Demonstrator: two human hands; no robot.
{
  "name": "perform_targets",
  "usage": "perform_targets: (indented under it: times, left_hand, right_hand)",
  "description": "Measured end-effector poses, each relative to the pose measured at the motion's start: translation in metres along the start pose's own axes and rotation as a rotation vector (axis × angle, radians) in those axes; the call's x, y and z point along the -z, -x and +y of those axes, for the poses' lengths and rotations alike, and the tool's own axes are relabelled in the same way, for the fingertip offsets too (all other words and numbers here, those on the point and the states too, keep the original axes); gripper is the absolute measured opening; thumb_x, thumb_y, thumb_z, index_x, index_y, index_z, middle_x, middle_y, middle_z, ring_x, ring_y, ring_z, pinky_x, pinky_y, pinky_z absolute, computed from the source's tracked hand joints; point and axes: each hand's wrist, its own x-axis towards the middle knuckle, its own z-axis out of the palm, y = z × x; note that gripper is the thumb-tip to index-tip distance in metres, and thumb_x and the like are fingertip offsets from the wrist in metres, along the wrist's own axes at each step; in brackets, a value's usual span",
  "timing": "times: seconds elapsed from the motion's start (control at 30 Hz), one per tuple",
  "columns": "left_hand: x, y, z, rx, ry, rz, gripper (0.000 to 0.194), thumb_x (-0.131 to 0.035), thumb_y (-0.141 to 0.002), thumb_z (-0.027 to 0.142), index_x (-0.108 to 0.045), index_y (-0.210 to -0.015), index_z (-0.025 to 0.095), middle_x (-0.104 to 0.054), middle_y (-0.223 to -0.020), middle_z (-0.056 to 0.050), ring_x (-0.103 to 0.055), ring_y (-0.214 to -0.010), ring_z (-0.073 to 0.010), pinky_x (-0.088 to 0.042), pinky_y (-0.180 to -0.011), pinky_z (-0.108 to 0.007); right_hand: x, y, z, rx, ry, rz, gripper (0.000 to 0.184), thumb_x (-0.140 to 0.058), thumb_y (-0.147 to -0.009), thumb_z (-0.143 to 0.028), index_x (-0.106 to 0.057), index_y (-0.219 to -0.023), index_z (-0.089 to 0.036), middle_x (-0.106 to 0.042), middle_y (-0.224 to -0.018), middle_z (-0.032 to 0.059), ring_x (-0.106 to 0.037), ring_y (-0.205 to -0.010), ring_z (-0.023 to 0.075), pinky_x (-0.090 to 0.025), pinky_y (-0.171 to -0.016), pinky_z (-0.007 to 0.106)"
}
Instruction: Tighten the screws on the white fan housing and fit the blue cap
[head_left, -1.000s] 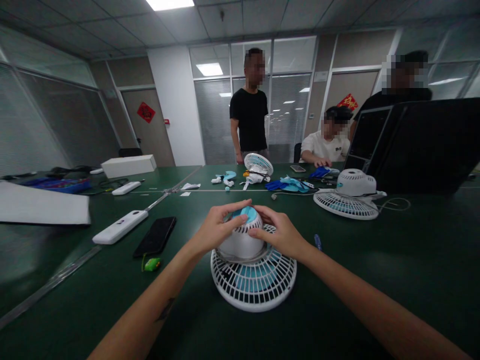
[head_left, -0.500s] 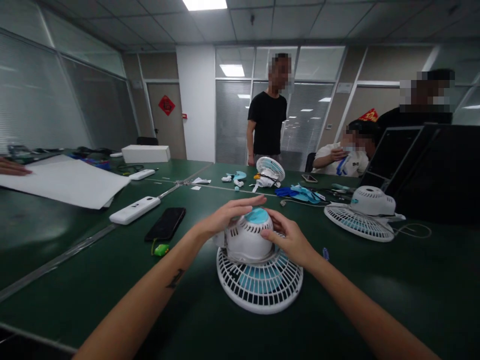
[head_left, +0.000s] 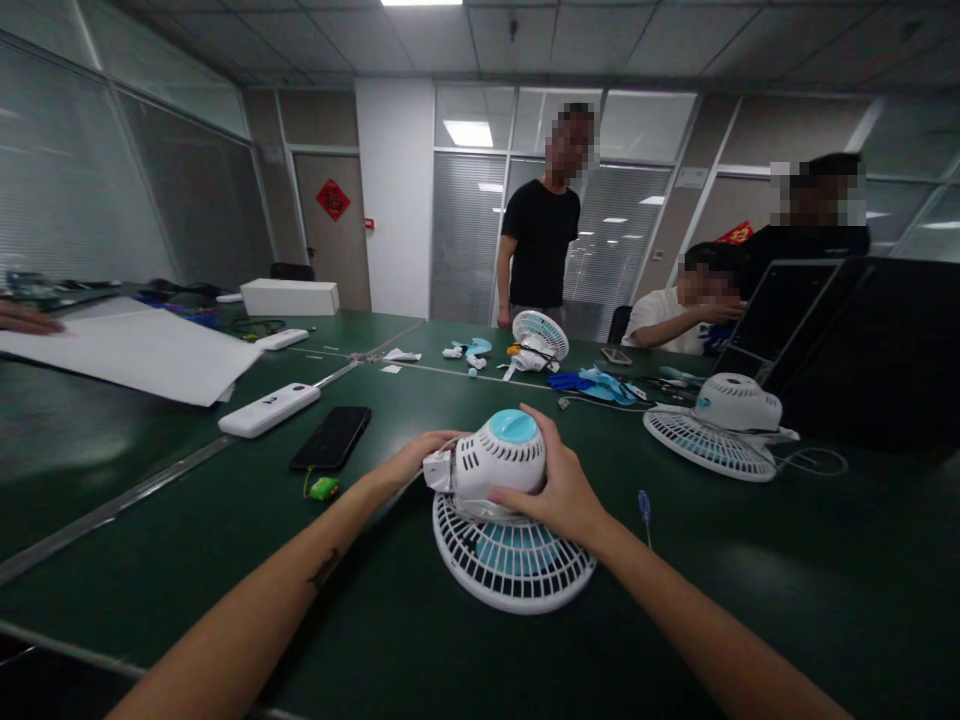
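A small white fan lies face down on the green table, its round grille underneath and light-blue blades showing through the bars. On top of its rounded housing is a light-blue round cap. My right hand is wrapped round the right side of the housing, thumb in front and fingers behind. My left hand is at the housing's left side, behind a white plug-like block; its fingers are mostly hidden there. A screwdriver with a blue handle lies right of the fan.
Left of me lie a black phone, a green trinket and a white power strip. Another fan lies to the right by a black monitor; a third fan stands farther back. Blue gloves lie between; other people are around the table.
My left hand has left the blue cap and gone down to the housing's left side, uncovering the cap. My right hand stays on the housing, gripping more fully.
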Motion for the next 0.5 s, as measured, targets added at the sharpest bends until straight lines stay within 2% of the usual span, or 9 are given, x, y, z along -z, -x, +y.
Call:
perform_targets:
  times: [0.07,0.17,0.3,0.43,0.5]
  left_hand:
    - [-0.001,-0.001,-0.003,0.052,0.112,-0.049,0.054,-0.05,-0.081,0.05,-0.072,-0.114,0.014,-0.071,-0.121,-0.012,-0.067,-0.112,-0.0313,-0.05,-0.098,-0.043]
    - [0.0,0.0,-0.009,0.13,0.215,-0.107,0.063,-0.049,-0.081,0.056,-0.067,-0.122,0.012,-0.069,-0.125,-0.013,-0.065,-0.116,-0.0333,-0.048,-0.099,-0.045]
    - [0.003,-0.004,-0.022,0.204,0.243,-0.142,0.071,-0.059,-0.075,0.061,-0.064,-0.125,0.011,-0.068,-0.126,-0.017,-0.063,-0.119,-0.035,-0.046,-0.102,-0.046]
    - [0.007,-0.009,-0.031,0.228,0.194,-0.166,0.08,-0.061,-0.072,0.062,-0.058,-0.132,0.009,-0.064,-0.131,-0.019,-0.062,-0.119,-0.0348,-0.044,-0.104,-0.045]
    - [0.009,-0.009,-0.031,0.22,0.147,-0.182,0.078,-0.057,-0.075,0.06,-0.056,-0.134,0.009,-0.064,-0.132,-0.019,-0.063,-0.118,-0.0326,-0.045,-0.104,-0.043]
  right_hand:
    - [0.0,0.003,-0.003,0.01,0.008,0.059,0.093,-0.083,-0.064,-0.042,-0.033,-0.141,-0.026,-0.06,-0.127,0.0091,-0.059,-0.114,0.0296,-0.043,-0.102,0.049]
    - [0.008,0.011,-0.004,0.029,0.001,0.081,0.087,-0.083,-0.063,-0.042,-0.037,-0.135,-0.027,-0.061,-0.124,0.0078,-0.06,-0.112,0.0296,-0.044,-0.1,0.048]
    - [0.025,0.026,0.002,0.023,-0.119,0.146,0.078,-0.081,-0.065,-0.046,-0.042,-0.129,-0.026,-0.061,-0.121,0.007,-0.06,-0.11,0.0286,-0.047,-0.098,0.044]
    - [0.049,0.045,0.017,-0.106,-0.294,0.296,0.075,-0.076,-0.065,-0.058,-0.047,-0.126,-0.026,-0.063,-0.119,0.0073,-0.063,-0.103,0.03,-0.052,-0.09,0.043]
    - [0.067,0.057,0.027,-0.189,-0.328,0.377,0.068,-0.065,-0.073,-0.065,-0.049,-0.126,-0.026,-0.066,-0.112,0.009,-0.067,-0.094,0.0306,-0.056,-0.081,0.044]
